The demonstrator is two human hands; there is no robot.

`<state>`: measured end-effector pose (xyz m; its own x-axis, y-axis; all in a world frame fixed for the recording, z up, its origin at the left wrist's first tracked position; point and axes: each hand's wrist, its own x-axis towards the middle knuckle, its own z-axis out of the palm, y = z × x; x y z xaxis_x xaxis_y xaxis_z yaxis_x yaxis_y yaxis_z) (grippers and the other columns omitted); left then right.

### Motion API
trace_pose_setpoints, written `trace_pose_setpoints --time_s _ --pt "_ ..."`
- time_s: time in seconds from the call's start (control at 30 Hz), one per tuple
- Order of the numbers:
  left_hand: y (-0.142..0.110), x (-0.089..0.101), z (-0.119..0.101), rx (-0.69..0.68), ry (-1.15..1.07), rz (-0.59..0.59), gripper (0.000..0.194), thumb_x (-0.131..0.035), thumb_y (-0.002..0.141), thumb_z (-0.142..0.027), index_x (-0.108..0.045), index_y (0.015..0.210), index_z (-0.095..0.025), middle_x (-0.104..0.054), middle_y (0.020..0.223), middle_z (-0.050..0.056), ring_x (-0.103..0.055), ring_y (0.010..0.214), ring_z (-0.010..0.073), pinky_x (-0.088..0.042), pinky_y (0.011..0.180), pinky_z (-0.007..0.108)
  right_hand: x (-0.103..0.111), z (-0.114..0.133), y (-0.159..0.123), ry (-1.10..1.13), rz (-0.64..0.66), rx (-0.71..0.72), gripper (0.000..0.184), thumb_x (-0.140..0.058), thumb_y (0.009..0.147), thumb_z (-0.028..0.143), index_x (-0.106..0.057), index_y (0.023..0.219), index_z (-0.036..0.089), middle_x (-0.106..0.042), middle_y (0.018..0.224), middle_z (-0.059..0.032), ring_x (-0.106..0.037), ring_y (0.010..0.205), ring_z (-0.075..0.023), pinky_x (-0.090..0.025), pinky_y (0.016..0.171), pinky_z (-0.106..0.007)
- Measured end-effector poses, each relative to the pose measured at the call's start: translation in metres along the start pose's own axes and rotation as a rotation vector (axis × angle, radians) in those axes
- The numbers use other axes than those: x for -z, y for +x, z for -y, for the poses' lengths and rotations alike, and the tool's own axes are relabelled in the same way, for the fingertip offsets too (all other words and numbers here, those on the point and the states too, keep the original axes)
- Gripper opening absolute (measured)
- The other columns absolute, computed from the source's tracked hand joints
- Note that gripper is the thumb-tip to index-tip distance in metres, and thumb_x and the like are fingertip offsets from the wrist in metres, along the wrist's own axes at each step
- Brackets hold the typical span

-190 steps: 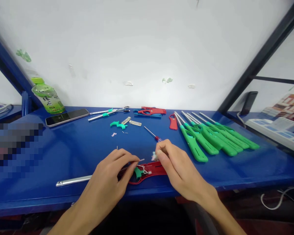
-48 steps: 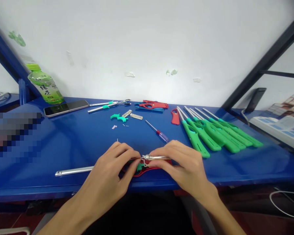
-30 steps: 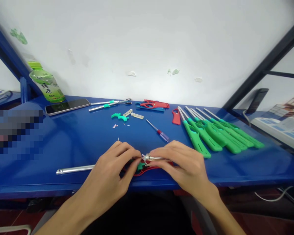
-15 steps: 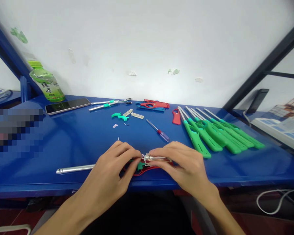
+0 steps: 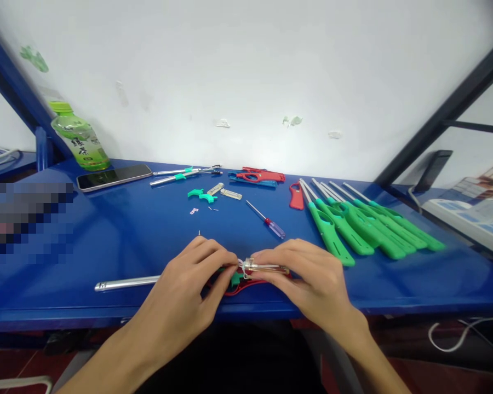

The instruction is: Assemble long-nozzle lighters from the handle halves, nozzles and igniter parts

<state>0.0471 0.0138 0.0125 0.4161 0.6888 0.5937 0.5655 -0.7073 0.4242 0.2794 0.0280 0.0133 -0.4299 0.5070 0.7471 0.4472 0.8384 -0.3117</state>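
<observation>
My right hand [image 5: 314, 276] grips a clear lighter fuel tank [image 5: 267, 267] with a metal valve end pointing left. Against that valve end, my left hand [image 5: 191, 279] pinches a thin white wire or tube [image 5: 241, 264]; its exact kind is partly hidden by the fingertips. Under both hands lies a red lighter shell half [image 5: 232, 293] with a green trigger [image 5: 236, 279] in it. A silver lighter barrel [image 5: 127, 283] sticks out to the left from beneath my left hand. Much of the shell is covered by my fingers.
Several green lighters [image 5: 332, 241] lie fanned at right, beside a red shell piece [image 5: 296, 196]. A screwdriver [image 5: 274, 227], green triggers [image 5: 207, 197], clear tanks [image 5: 231, 194], red and blue shells [image 5: 263, 175] and barrels [image 5: 175, 178] lie behind my hands. A phone [image 5: 115, 177] and bottle [image 5: 82, 139] are at left.
The fuel tank is turned slightly in my right hand, showing more of its amber side. My left hand keeps its pinch in nearly the same place.
</observation>
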Motion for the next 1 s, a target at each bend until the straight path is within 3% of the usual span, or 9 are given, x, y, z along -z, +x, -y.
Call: trace_pose_setpoints --time_s 0.5,0.67,0.83,1.0 --pt "0.0012 0.0011 -0.0014 -0.013 -0.03 0.0 0.018 -0.057 0.104 -0.006 -0.067 0.104 -0.022 -0.07 0.095 -0.003 -0.063 0.088 0.0127 -0.048 0.092 0.03 -0.0008 0.0003 -0.0011 0.036 0.025 -0.013 0.015 -0.081 0.096 0.019 -0.075 0.109 0.022 -0.085 0.098 -0.0001 -0.078 0.081 -0.0161 -0.058 0.08 -0.029" --pt "0.0008 0.0011 -0.0001 -0.035 -0.041 -0.008 0.018 -0.058 0.104 -0.006 -0.067 0.103 -0.021 -0.07 0.094 -0.002 -0.061 0.087 0.013 -0.049 0.082 0.027 0.0003 0.0002 -0.0003 0.059 0.033 -0.003 0.017 -0.082 0.094 0.017 -0.075 0.108 0.023 -0.085 0.098 0.0006 -0.078 0.081 -0.0158 -0.058 0.081 -0.028" --pt "0.0006 0.0016 -0.0005 -0.036 -0.044 -0.012 0.018 -0.058 0.104 -0.006 -0.068 0.102 -0.021 -0.069 0.094 -0.003 -0.062 0.086 0.0117 -0.049 0.085 0.026 -0.0004 0.0006 0.0013 0.064 0.032 -0.002 0.015 -0.083 0.094 0.018 -0.075 0.106 0.021 -0.085 0.096 0.0008 -0.077 0.079 -0.0149 -0.056 0.08 -0.027" --pt "-0.0004 0.001 -0.0005 -0.017 -0.022 -0.059 0.015 -0.062 0.103 -0.01 -0.07 0.104 -0.021 -0.072 0.095 -0.002 -0.064 0.087 0.0124 -0.051 0.083 0.025 -0.0014 0.0057 0.0025 0.05 0.003 -0.094 0.009 -0.081 0.096 0.02 -0.076 0.104 0.022 -0.084 0.095 0.0019 -0.074 0.078 -0.0142 -0.054 0.079 -0.029"
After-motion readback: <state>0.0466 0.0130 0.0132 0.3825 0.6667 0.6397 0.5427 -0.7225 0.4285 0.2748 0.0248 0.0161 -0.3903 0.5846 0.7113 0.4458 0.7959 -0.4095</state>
